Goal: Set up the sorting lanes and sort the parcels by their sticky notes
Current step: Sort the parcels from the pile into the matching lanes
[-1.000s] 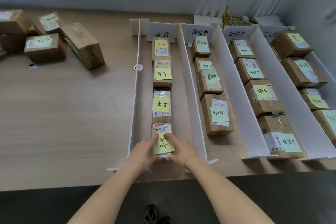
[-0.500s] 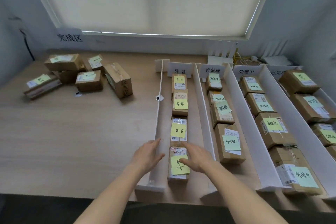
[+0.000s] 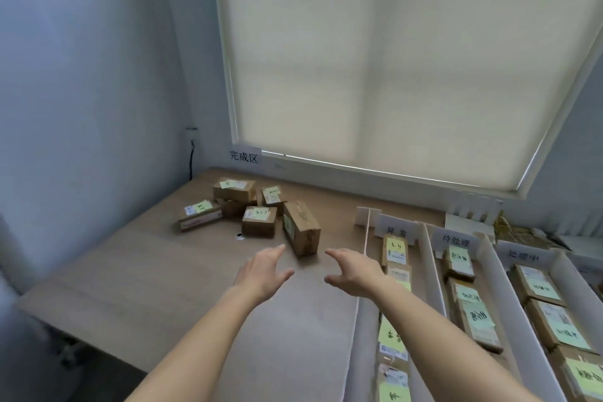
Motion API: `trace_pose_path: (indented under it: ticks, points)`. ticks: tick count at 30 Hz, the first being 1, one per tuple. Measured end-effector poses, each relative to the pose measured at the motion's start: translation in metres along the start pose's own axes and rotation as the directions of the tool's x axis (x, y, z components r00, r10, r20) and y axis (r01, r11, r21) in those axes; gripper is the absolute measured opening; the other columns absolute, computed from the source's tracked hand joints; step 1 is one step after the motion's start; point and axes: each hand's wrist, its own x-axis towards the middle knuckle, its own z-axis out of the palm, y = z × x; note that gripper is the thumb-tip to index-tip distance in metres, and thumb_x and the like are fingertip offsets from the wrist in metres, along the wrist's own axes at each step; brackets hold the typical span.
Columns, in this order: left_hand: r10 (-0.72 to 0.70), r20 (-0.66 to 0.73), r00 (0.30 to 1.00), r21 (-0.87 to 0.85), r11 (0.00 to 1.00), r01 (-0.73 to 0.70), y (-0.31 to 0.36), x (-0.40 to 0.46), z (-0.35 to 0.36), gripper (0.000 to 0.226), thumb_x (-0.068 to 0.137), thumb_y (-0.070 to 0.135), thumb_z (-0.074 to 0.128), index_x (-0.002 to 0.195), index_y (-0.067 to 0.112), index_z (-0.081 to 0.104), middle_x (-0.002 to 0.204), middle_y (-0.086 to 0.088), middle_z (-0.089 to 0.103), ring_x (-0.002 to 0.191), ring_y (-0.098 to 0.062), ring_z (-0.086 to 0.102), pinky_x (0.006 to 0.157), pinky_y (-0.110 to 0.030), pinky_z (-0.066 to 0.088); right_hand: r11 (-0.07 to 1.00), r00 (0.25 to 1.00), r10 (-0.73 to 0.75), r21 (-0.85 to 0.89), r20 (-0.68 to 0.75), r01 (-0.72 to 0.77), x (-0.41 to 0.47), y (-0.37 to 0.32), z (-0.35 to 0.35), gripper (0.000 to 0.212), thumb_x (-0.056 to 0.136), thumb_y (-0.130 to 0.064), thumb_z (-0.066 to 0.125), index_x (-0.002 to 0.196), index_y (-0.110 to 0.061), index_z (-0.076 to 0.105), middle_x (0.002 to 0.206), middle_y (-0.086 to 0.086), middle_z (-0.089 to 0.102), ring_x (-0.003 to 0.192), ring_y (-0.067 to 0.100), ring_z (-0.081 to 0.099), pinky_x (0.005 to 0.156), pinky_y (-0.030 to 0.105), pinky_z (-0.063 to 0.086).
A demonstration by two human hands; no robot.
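Observation:
White lane dividers [image 3: 430,258] run along the right of the wooden table [image 3: 137,277], each lane headed by a white label card [image 3: 394,230] and filled with cardboard parcels bearing yellow sticky notes. A loose pile of parcels [image 3: 259,221] lies at the back left; one tall box [image 3: 301,232] stands on its side. My left hand [image 3: 262,269] and right hand [image 3: 350,269] reach out above the table just short of that tall box, fingers spread, both holding nothing.
A paper sign [image 3: 244,157] hangs on the wall under the window blind [image 3: 391,59]. A small round object [image 3: 239,236] lies on the table by the pile. White boards and cables [image 3: 473,215] stand at the back right.
Both hands have let go of the nearest parcel in the first lane and moved forward-left toward the loose pile. My view has lifted and swung left.

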Motion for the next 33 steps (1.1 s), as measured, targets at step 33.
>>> trace_pose_path:
  ticks: [33]
  points:
    - [-0.19, -0.153, 0.97, 0.18, 0.959, 0.217, -0.464, 0.087, -0.257, 0.07, 0.095, 0.059, 0.047, 0.154, 0.029, 0.026, 0.156, 0.006, 0.034, 0.136, -0.019, 0.043, 0.103, -0.035, 0.041, 0.982, 0.981, -0.183, -0.059, -0.07, 0.179, 0.309, -0.464, -0.008, 0.067, 0.095, -0.051, 0.058, 0.154, -0.032, 0.032, 0.15, 0.001, 0.048, 0.132, 0.028, 0.05, 0.093, 0.04, 0.046]
